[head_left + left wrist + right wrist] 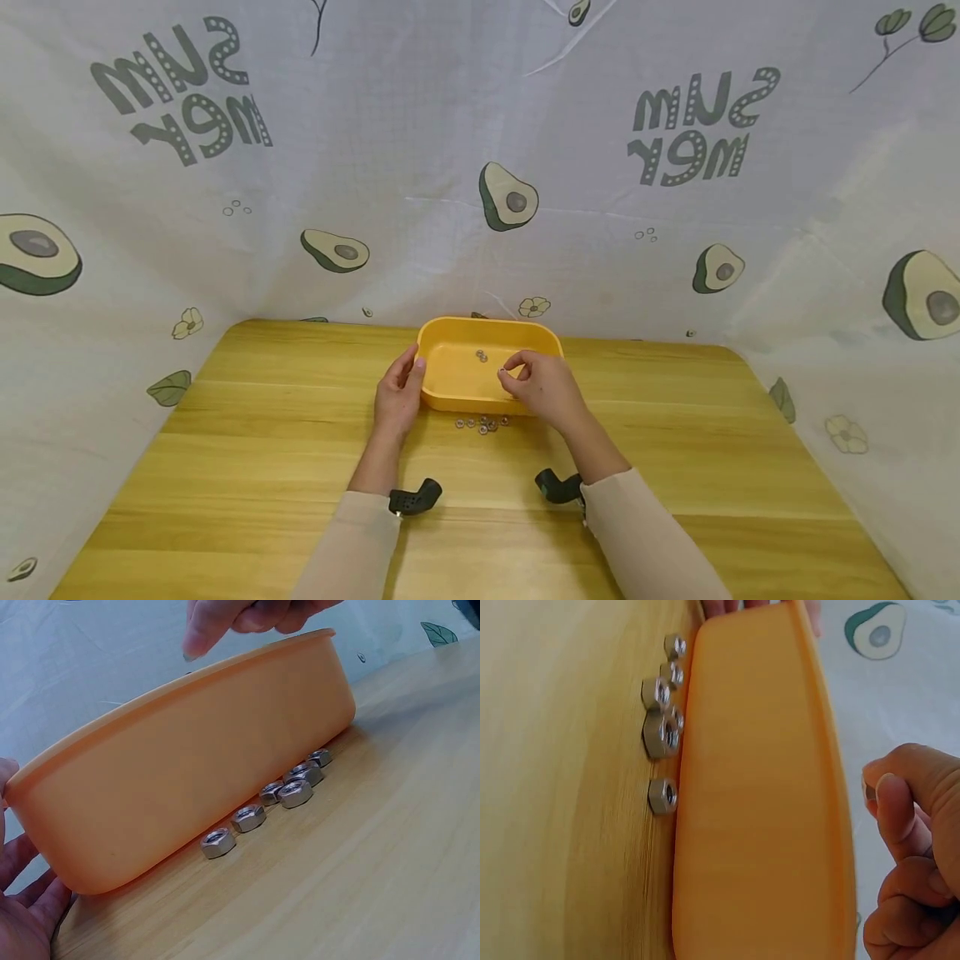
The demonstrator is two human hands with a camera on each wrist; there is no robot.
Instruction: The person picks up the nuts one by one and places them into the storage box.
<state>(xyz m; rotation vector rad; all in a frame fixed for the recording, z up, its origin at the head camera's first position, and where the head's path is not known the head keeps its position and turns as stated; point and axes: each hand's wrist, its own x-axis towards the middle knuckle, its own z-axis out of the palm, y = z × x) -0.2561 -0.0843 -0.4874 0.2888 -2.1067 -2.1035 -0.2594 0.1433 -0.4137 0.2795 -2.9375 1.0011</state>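
A yellow plastic tray stands on the wooden table. My left hand grips its left end, thumb at the rim and fingers along the outer wall. Above the tray's right half, my right hand pinches a small metal nut between thumb and index finger, mostly covered by the fingertips. Two nuts lie on the tray floor. Several hex nuts sit on the table along the tray's near wall, some touching one another.
The wooden table reaches back to a pale curtain printed with avocados. A black wrist-worn device sits on the left wrist, another black device on the right. The tray's raised wall stands between the row of nuts and its inside.
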